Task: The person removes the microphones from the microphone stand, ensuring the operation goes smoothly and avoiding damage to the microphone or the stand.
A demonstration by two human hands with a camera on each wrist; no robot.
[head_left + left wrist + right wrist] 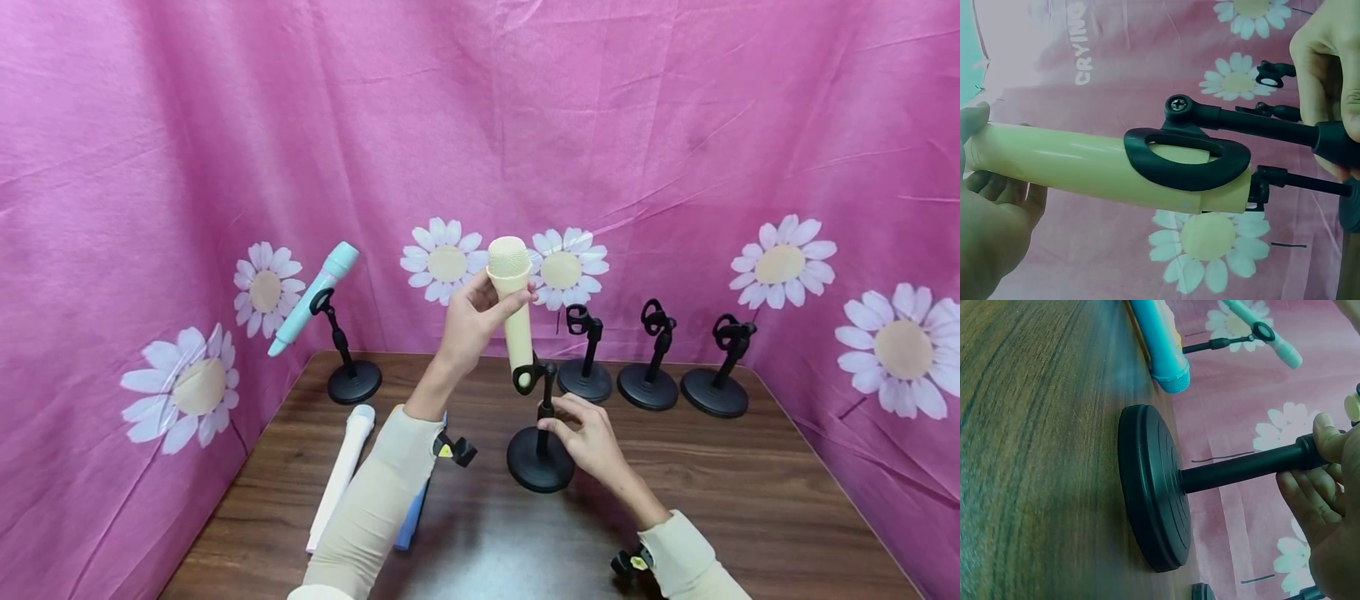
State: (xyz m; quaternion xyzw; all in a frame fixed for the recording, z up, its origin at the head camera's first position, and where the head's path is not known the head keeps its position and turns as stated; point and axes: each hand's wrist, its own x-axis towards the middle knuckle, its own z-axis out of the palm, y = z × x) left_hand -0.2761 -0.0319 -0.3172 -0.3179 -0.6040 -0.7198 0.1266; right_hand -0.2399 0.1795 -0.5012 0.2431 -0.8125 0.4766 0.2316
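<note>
A pale yellow microphone (517, 333) stands nearly upright, its tail end inside the ring clip (1188, 159) of a black desk stand (542, 458). My left hand (472, 321) grips the microphone just below its mesh head, fingers and thumb around the body. Lower down, my right hand (588, 437) pinches the stand's post at its collar, as the right wrist view shows with the thumb and fingers on the black collar (1311, 450). The stand's round base (1154, 487) sits on the table.
A mint microphone (315, 296) rests tilted in another stand (352, 381) at the back left. White (341, 475) and blue (411, 521) microphones lie by my left forearm, the blue one partly hidden. Several black stands (648, 385) with unfilled clips line the back right of the wooden table (765, 500).
</note>
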